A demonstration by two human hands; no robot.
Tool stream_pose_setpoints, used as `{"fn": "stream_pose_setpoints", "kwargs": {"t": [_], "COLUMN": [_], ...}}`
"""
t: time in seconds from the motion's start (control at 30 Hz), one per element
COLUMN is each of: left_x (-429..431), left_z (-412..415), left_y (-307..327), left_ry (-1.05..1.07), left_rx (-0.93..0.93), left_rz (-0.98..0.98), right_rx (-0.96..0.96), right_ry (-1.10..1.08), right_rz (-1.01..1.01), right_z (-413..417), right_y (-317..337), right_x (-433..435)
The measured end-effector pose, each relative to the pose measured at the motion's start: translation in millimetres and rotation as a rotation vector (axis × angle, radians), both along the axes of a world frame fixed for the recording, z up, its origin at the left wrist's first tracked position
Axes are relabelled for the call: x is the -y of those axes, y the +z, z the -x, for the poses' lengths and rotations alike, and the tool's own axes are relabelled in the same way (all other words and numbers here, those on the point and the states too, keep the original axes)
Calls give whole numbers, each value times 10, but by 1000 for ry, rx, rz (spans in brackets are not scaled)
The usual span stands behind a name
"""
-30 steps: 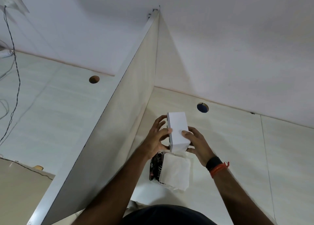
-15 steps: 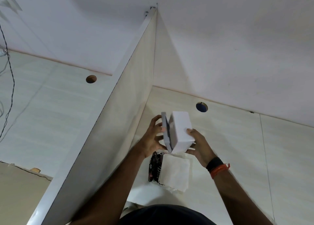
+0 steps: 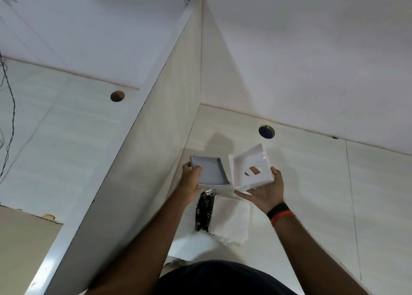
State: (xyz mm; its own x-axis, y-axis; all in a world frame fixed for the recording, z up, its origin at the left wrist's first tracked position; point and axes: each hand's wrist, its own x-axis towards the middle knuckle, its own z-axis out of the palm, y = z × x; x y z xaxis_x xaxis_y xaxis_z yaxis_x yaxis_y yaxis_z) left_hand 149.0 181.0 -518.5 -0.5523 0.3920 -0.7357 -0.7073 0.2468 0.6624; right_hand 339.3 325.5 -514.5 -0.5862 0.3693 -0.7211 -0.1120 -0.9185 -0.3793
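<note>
A white box is apart in two pieces above the pale desk [image 3: 312, 183]. My left hand [image 3: 190, 178] grips the empty box lid [image 3: 211, 172] by its left edge, thumb inside, hollow side facing me. My right hand [image 3: 265, 192] holds the box base [image 3: 250, 170] from below and at its right edge; its white insert has an oval cutout. Below the two pieces, a clear packet [image 3: 229, 219] with white folded material and a dark printed wrapper [image 3: 202, 212] lies on the desk.
A tall white partition panel [image 3: 142, 161] stands just left of my left hand, dividing two desks. A round cable hole [image 3: 266, 131] sits behind the box; another cable hole [image 3: 117, 96] is on the left desk. Black cables [image 3: 10, 120] hang at far left. White wall behind.
The closed white box has been pulled apart: the lid went left with my left hand, and the base tipped open toward me in my right hand.
</note>
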Motion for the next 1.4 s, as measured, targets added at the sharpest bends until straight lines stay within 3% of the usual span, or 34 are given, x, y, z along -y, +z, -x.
{"fn": "stream_pose_setpoints", "kwargs": {"t": [0.3, 0.5, 0.73, 0.87, 1.03, 1.17, 1.27, 1.4], "left_x": [-175, -252, -214, -157, 76, 268, 354, 397], "left_z": [186, 243, 273, 210, -146, -493, -707, -840], "left_y": [-326, -431, -524, -456, -268, -228, -290, -396], "left_ry": [-227, -270, -300, -316, -369, -686, -947, -958], "left_rx": [-359, -377, -463, -448, -662, -631, -578, -436], "left_rz": [281, 289, 379, 377, 434, 521, 588, 579], "right_rx": [112, 300, 499, 516, 545, 721, 820, 866], "right_ry": [-49, -27, -22, -38, -101, 95, 365, 723], "right_rz": [102, 26, -203, -227, -250, -410, -537, -666], "right_z": [117, 177, 113, 34, -125, -373, -522, -547], "right_y": [-316, -384, -404, -418, -311, -358, -521, -700], "right_x": [-70, -215, -251, -221, -113, 137, 378, 653]}}
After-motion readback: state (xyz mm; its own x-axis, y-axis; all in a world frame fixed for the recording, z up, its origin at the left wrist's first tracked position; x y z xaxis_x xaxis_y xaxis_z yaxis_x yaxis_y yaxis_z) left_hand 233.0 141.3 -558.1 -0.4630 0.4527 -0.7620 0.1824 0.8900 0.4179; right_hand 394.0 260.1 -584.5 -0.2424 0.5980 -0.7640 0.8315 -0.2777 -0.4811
